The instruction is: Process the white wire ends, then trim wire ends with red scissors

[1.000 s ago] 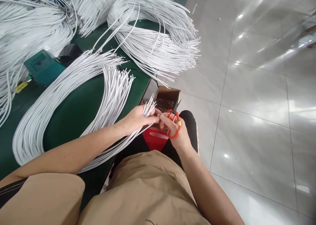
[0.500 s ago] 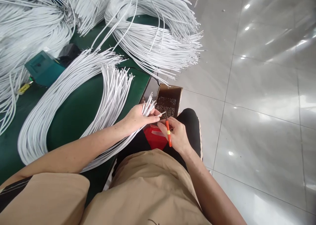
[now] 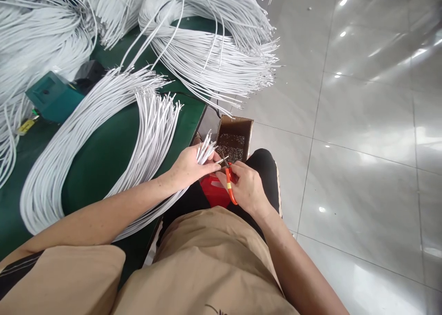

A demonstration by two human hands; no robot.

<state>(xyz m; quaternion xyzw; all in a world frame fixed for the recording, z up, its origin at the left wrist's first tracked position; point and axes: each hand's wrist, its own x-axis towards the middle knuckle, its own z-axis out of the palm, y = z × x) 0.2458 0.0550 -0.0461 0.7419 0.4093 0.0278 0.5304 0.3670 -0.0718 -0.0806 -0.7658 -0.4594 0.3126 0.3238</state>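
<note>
My left hand (image 3: pixel 193 166) is closed around the end of a bundle of white wires (image 3: pixel 206 150), with one wire end sticking out past the thumb toward the right. In my right hand (image 3: pixel 247 184) are small cutting pliers (image 3: pixel 229 184) with orange-red handles and a yellow band. Their dark jaws are at that single wire end; whether they touch it is too small to tell. Behind my left forearm the held wires run back into a large loop (image 3: pixel 44 181) on the green table (image 3: pixel 93 167).
Below the hands stands an open cardboard box (image 3: pixel 247 131) with small dark bits inside. More coiled white wires (image 3: pixel 214 61) lie at the back, their ends over the table edge. A teal device (image 3: pixel 51 96) sits at left. Red material (image 3: pixel 212 193) lies between my legs.
The pliers have turned in my right hand, and both handles now show apart. Their jaws have moved left to the single wire end. My left hand keeps its hold on the wires.
</note>
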